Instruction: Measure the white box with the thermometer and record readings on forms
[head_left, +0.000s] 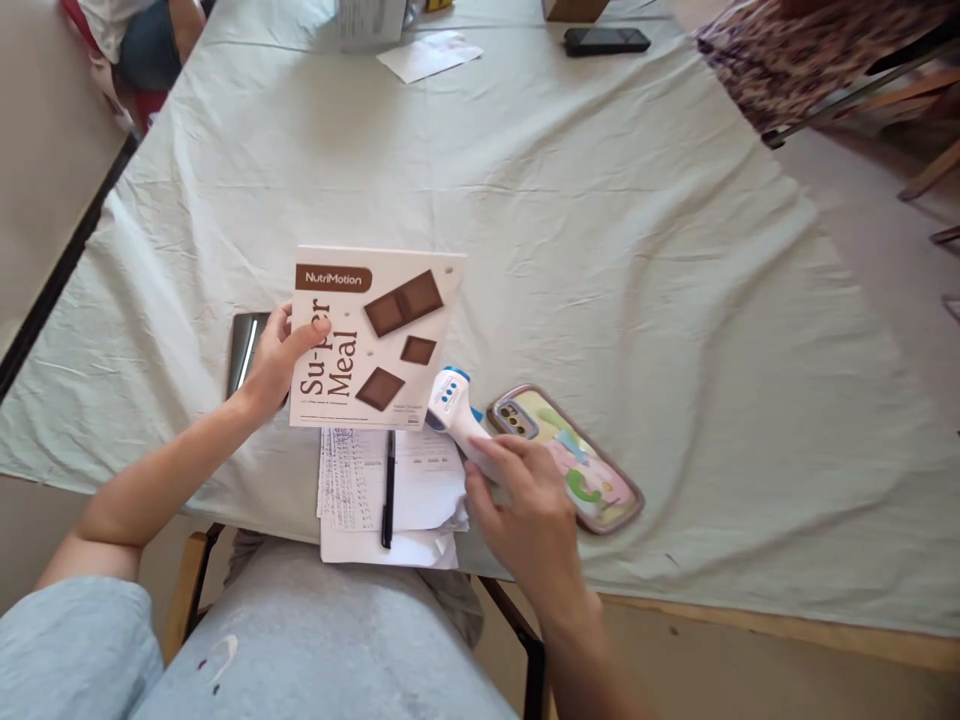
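Observation:
My left hand (281, 355) grips the left edge of a white box (337, 375) printed "NutriMotion Su-per Meal" with chocolate pieces, thumb on its front. The box is held up over the table, its printed face towards me. In my right hand (536, 505) is a white and blue infrared thermometer (452, 397), fingers wrapped round its handle. Its head is close to the box's lower right corner; whether they touch I cannot tell. Below the box lie handwritten papers (431, 490) with a black pen (388, 490) on top.
A phone in a colourful case (592, 470) lies right of the papers. Partly behind my left hand is a dark shiny device (244, 345). At the far side are a black phone (607, 41) and a paper sheet (430, 56). Another person (150, 45) sits at the upper left.

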